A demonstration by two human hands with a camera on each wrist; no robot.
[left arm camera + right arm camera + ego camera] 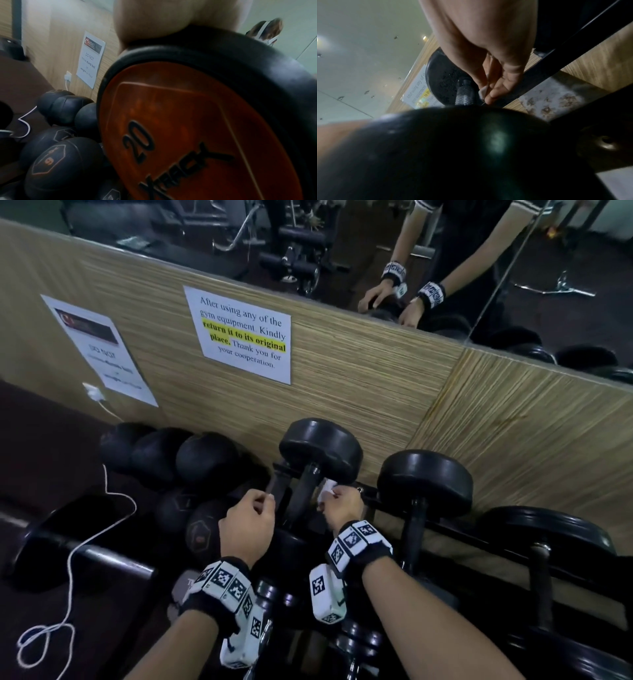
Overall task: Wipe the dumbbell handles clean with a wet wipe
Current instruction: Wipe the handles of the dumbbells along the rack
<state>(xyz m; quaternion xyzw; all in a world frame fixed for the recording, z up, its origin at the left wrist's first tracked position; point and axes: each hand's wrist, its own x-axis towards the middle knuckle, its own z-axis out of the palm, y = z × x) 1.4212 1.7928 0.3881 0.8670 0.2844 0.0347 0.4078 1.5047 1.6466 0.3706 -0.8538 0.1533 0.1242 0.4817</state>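
Curled and holding nothing visible, the left hand [251,518] hovers by the dumbbell handle [303,494] on the rack [445,527]; right of it, the right hand [342,503] pinches the wet wipe [325,489] just beside the handle. So small a pinch might slip off the knurling. Wood-grain wall [359,378] and mirror [342,244] stand far.

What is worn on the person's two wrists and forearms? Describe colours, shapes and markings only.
Both forearms are bare, with no sleeves. Each wrist carries a black band set with white square blocks printed with black-and-white coded patterns. A white boxy camera unit, also bearing such a pattern, hangs beneath each band. The left hand and right hand wear no gloves.
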